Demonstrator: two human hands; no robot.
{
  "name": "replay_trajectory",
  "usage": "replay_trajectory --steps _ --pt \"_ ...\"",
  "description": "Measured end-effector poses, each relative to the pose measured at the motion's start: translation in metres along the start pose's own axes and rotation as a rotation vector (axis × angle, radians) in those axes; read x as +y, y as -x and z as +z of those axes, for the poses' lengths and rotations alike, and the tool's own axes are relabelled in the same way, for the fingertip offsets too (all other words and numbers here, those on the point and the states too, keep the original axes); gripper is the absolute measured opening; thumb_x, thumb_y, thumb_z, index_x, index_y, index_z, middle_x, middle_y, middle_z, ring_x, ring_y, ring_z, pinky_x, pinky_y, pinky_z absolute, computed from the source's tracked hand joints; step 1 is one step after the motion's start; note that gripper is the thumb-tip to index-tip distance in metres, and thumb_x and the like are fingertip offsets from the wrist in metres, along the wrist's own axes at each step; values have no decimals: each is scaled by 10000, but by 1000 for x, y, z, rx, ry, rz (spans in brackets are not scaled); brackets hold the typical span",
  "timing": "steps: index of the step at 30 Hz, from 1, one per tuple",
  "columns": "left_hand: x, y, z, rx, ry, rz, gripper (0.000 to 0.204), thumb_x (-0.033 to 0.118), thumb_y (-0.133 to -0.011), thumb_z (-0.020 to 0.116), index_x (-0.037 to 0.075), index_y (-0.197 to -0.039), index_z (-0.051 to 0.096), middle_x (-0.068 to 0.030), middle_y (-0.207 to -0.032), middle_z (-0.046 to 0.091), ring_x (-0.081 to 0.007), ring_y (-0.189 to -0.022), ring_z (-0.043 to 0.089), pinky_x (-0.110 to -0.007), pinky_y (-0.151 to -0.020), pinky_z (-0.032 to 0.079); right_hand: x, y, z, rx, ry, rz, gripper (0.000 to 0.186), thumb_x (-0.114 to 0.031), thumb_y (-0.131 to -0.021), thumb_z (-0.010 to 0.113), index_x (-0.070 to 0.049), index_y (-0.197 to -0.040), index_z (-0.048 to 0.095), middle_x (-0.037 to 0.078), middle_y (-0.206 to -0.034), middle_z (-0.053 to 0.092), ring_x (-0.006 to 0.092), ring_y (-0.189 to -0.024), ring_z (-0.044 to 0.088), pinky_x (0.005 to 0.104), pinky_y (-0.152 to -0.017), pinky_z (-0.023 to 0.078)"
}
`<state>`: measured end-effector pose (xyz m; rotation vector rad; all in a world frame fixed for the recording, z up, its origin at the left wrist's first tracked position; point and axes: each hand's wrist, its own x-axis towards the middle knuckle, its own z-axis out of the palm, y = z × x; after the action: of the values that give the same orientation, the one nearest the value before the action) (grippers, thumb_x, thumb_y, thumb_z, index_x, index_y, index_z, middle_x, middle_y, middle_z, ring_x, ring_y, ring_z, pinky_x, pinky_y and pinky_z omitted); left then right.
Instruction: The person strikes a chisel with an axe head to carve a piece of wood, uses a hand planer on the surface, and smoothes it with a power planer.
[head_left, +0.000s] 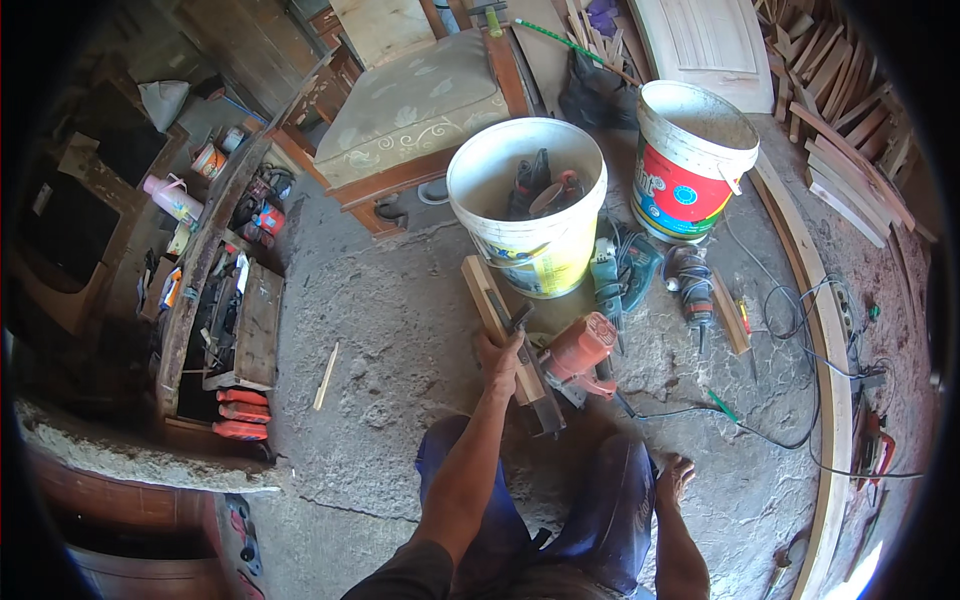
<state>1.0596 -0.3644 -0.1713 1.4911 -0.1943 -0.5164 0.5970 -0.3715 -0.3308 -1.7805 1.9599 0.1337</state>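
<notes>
My left hand is closed round a squared wooden bar, which slants from beside the near bucket toward my knees. A dark metal piece lies against the bar by my fingers, and a flat dark metal end shows at its near end; I cannot make out what they belong to. Just right of the bar stands a red power tool with a cord, its base partly hidden. My right hand rests beside my right knee, fingers loosely bent and apart, with nothing visible in it.
A white-and-yellow bucket holds tools; a white-and-red bucket stands behind. Green power tools, a grey-and-red one and cables lie rightward. A long timber borders the right. A cushioned chair stands at the back.
</notes>
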Motion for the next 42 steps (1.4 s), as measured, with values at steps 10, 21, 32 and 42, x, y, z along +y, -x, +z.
replay_trajectory --steps 10,21,32,42 --pt "-4 -6 -4 -13 45 51 634 161 -816 844 -24 -1286 461 -133 -1178 529 -213 -1051 550 -389 -922 475 -9 6 -8 -34 40 -23 590 8 -960 449 -26 -1536 327 383 -1552 229 627 -1410 268 583 -1116 435" --pt "-32 -25 -30 37 28 92 417 378 -1044 569 -15 -1186 577 -95 -1097 564 -200 -1000 530 -379 -915 447 -18 6 -9 -59 130 -104 547 -4 -970 442 -13 -1509 351 381 -1525 255 624 -1383 301 601 -1099 439" --pt "33 18 -78 -46 -21 251 487 395 -1096 467 -20 -1331 566 -79 -1172 629 -170 -1075 554 -341 -963 444 -1 0 3 13 110 -158 632 -59 -899 588 -35 -1487 355 344 -1451 299 587 -1380 281 593 -1096 413" --pt "95 100 15 -273 138 258 307 193 -1004 687 51 -1268 621 19 -1046 642 -62 -913 567 -246 -820 470 -8 -5 2 -23 11 -121 886 -364 -787 855 -113 -1500 392 304 -1548 265 584 -1423 246 596 -1065 469"
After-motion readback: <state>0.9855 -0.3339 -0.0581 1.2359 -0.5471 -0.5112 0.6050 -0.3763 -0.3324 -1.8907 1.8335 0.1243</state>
